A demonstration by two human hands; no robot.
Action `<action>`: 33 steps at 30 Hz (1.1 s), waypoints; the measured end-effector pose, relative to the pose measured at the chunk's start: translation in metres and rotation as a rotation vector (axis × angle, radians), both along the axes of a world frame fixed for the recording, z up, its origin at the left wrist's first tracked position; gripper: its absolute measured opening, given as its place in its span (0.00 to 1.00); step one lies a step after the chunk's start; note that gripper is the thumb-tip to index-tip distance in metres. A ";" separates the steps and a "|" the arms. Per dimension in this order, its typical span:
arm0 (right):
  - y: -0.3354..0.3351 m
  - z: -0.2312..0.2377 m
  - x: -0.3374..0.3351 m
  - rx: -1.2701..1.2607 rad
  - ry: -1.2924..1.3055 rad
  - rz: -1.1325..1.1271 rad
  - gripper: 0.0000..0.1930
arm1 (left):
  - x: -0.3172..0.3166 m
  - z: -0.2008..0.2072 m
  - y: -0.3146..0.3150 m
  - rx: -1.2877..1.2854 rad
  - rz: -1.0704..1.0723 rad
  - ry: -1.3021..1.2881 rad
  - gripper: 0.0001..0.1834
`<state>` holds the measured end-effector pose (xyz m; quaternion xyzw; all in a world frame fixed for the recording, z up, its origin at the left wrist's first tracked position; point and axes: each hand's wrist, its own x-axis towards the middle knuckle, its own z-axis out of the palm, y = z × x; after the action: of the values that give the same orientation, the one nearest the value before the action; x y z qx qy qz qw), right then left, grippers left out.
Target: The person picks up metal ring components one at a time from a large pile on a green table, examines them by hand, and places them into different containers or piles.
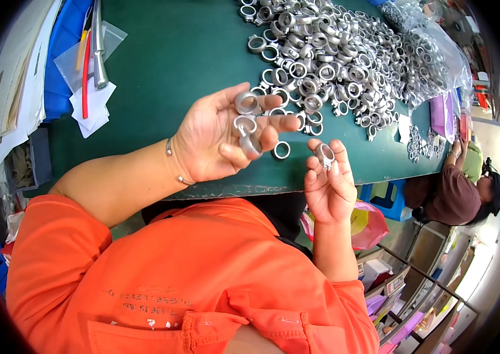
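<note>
Palm up over the near part of the green table, my left hand holds three dull silver metal rings. The top ring sits by the index finger, and a lower ring lies among the curled fingers. To its right, near the table edge, my right hand pinches a single metal ring with a small lug between thumb and fingertips. A loose ring lies flat on the table between the hands. Beyond them spreads a large heap of similar rings.
On the left are a silver rod, a red stick and a blue bin beside stacked papers. A clear plastic bag and a purple basket stand right of the heap. Another person sits at the far right.
</note>
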<state>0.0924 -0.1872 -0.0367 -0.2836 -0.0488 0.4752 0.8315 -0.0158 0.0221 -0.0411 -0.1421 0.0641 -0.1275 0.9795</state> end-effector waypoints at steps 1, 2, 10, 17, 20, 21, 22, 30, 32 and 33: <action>0.000 0.000 0.000 -0.001 -0.002 0.000 0.16 | -0.001 -0.004 -0.002 -0.001 0.000 -0.002 0.26; -0.001 0.000 0.001 0.021 0.034 0.003 0.15 | -0.001 -0.009 -0.005 -0.027 -0.015 -0.093 0.27; -0.002 -0.006 0.002 0.124 0.165 0.010 0.14 | 0.001 0.015 -0.008 0.146 0.027 0.086 0.29; -0.001 -0.005 0.001 0.095 0.134 -0.024 0.14 | -0.001 -0.010 -0.012 0.082 -0.026 -0.028 0.09; -0.001 -0.006 0.001 0.070 0.112 -0.043 0.14 | -0.004 -0.002 -0.018 0.481 -0.108 0.004 0.07; -0.001 -0.005 0.001 0.055 0.100 -0.054 0.14 | -0.005 0.002 -0.021 0.607 -0.152 0.055 0.05; -0.001 -0.005 0.001 0.054 0.100 -0.056 0.14 | -0.007 0.003 -0.027 0.690 -0.159 0.045 0.04; 0.001 -0.003 -0.003 -0.120 0.053 0.003 0.14 | -0.009 0.002 -0.034 0.954 -0.183 -0.006 0.05; 0.002 -0.002 -0.004 -0.157 0.036 0.012 0.14 | -0.009 0.001 -0.034 0.965 -0.168 0.009 0.05; 0.003 -0.002 -0.004 -0.194 0.019 0.021 0.13 | -0.008 0.002 -0.033 0.966 -0.170 0.013 0.05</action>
<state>0.0880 -0.1839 -0.0384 -0.3579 0.0026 0.4889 0.7955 -0.0240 -0.0112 -0.0394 0.3337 0.1331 -0.1617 0.9191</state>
